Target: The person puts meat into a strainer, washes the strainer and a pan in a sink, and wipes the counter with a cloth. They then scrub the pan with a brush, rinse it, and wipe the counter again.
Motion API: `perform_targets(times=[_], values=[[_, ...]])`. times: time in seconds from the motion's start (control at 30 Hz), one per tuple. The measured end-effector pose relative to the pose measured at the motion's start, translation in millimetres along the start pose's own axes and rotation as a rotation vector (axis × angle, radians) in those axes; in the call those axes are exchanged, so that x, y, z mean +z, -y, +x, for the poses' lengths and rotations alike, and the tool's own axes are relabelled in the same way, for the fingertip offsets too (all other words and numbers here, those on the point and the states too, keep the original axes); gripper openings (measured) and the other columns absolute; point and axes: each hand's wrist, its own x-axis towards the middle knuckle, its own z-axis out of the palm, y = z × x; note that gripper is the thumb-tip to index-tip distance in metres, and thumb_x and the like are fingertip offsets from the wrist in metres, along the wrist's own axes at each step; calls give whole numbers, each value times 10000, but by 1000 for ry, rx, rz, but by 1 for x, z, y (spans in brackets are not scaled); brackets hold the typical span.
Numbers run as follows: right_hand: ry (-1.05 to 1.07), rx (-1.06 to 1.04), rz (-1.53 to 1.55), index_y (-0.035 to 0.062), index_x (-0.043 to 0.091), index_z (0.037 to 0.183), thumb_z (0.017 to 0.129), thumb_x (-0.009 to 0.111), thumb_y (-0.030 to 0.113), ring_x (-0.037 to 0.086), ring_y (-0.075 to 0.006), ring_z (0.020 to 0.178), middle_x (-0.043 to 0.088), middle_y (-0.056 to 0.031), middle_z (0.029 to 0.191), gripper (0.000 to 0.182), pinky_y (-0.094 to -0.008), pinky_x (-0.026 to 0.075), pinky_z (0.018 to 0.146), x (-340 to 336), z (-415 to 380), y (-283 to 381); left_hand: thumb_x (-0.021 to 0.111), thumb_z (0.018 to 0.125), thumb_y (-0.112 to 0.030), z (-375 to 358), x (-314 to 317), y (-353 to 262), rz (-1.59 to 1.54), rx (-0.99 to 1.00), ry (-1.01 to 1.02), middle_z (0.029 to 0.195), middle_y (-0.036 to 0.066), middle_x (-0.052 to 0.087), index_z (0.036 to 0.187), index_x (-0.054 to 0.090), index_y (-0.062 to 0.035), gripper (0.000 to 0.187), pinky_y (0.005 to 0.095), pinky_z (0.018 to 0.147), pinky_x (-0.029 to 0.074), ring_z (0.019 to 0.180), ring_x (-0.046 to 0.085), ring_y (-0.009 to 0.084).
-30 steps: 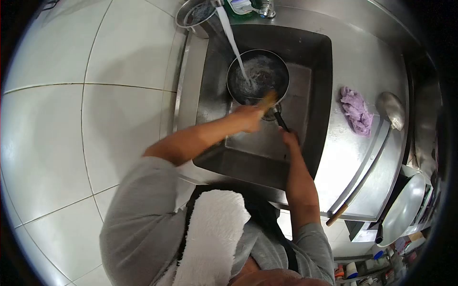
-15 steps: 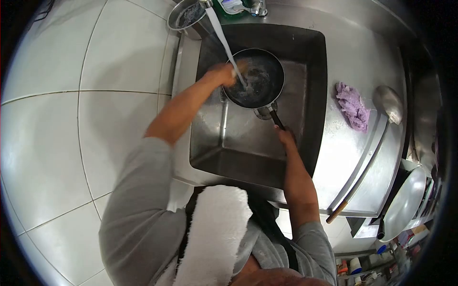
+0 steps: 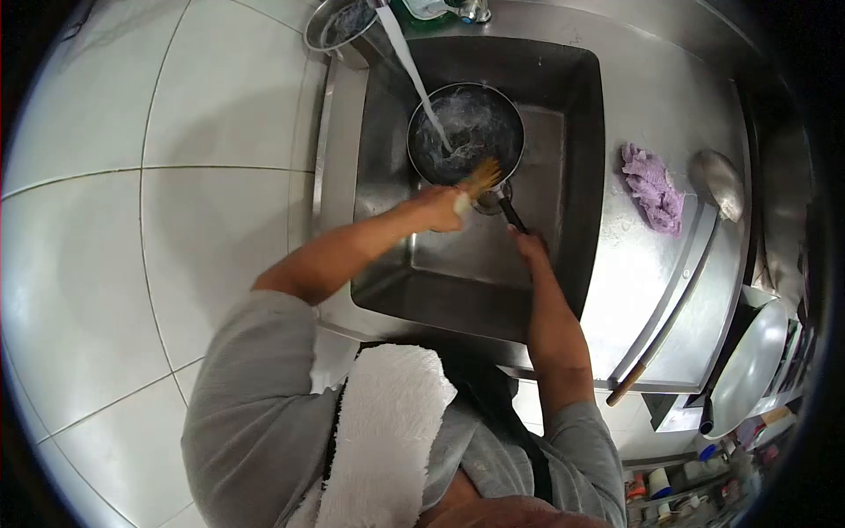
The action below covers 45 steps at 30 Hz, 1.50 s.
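A dark round frying pan [image 3: 466, 123] sits in the steel sink, with water and suds in it. My right hand [image 3: 530, 245] is closed around its black handle [image 3: 510, 214], low on the right. My left hand [image 3: 443, 209] grips a brush [image 3: 482, 178] with yellowish bristles, which lie at the pan's lower rim beside the handle joint. A stream of water [image 3: 405, 57] falls from the tap into the pan.
The sink [image 3: 466, 255] has a drain below the pan. Right of it lie a purple cloth [image 3: 652, 189] and a long-handled ladle [image 3: 719, 187]. A metal pot [image 3: 343, 19] stands at the upper left. A wok [image 3: 748, 370] is at the far right.
My left hand has moved down and right with the brush, from inside the pan's left side to its lower rim. My right hand stays on the handle.
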Motion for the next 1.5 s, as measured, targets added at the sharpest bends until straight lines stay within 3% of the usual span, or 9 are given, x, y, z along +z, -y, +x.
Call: perform_targets(times=[0.13,0.37,0.57,0.63,0.8,1.13,1.23,1.27,1.5], values=[[20,-59,15,15,592,1145,750,621,566,617,-302,856,647,-160,932,678,-388,462,737,3,10,-5,697,633,-202,67,-36,66,-100,-435,158,914,178,656,1240,484,-56,660,380,697,520,824,652,277],[311,-5,342,106,512,1252,841,568,513,554,-150,546,635,-128,836,581,-299,449,440,-45,-49,26,695,685,-189,-82,-23,0,-693,-328,157,896,92,641,1413,320,-125,822,280,597,487,670,605,167],[818,-614,979,31,379,1314,926,460,416,643,-262,874,589,-234,1080,552,-355,565,734,-72,-156,215,706,690,-184,-242,-79,20,-890,-383,-221,1213,165,546,1399,311,-33,826,289,869,438,1005,574,195],[1011,-441,1127,6,342,1280,946,427,357,620,-318,922,562,-267,1077,492,-426,555,767,-58,-116,291,705,688,-176,-269,-77,12,-995,-394,-313,1257,163,520,1400,314,-36,824,290,899,423,1053,554,202],[801,-463,1172,117,241,1243,965,314,271,559,-452,944,488,-323,1077,326,-551,525,758,-34,-14,405,717,663,-118,-298,-59,-7,-1036,-411,-420,1308,134,490,1408,326,-102,842,320,985,374,1143,506,214],[576,-570,989,141,93,1394,982,308,255,544,-448,970,456,-357,1153,479,-523,509,788,-47,-49,416,725,670,-142,-310,-38,9,-1162,-356,-407,1322,147,476,1406,324,-92,840,326,995,365,1170,491,216],[494,-587,1024,135,115,1380,978,314,270,537,-457,988,453,-356,1161,469,-534,497,802,-50,-45,409,712,679,-140,-309,-36,15,-1146,-349,-416,1306,167,490,1403,324,-80,824,307,973,384,1147,516,220],[645,-477,1051,-82,240,1294,976,320,271,497,-465,1090,473,-368,1159,481,-545,458,895,-67,-4,412,713,678,-144,-310,-39,15,-1111,-361,-412,1300,168,495,1402,328,-84,823,308,972,385,1143,520,221],[445,-624,1108,-39,341,1256,995,284,260,486,-463,1111,433,-335,1233,401,-541,461,908,-100,-49,376,723,669,-161,-308,-26,21,-1097,-350,-419,1290,164,508,1391,360,-110,810,313,969,393,1124,534,217]])
